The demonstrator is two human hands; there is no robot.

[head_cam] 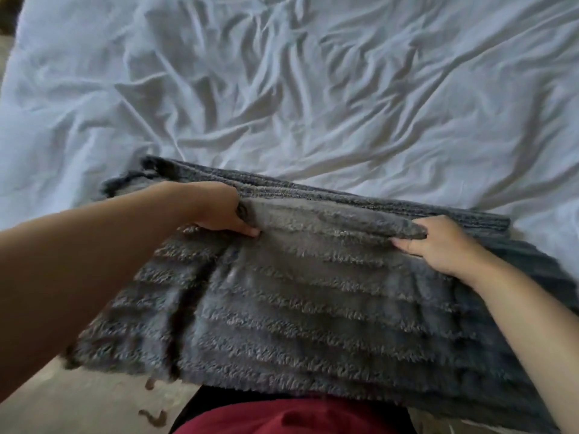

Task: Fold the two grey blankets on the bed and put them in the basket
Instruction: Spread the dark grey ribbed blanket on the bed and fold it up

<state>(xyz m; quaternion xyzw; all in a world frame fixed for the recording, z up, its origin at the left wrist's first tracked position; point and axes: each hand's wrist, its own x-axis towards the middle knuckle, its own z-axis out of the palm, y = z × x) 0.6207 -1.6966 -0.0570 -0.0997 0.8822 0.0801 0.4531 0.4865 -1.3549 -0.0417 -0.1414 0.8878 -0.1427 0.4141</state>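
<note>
both hands (pixel 219 211) (pixel 438 245) grip a folded grey blanket (pixel 313 302) on the bed (pixel 313 89).

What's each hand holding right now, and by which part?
Both hold the grey blanket by its raised top fold: the left hand grips the fold's left end, the right hand its right end.

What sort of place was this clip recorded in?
Probably a bedroom: a bed under a wrinkled white sheet fills the view, a plush grey blanket drapes over its near edge, pale floor below.
</note>
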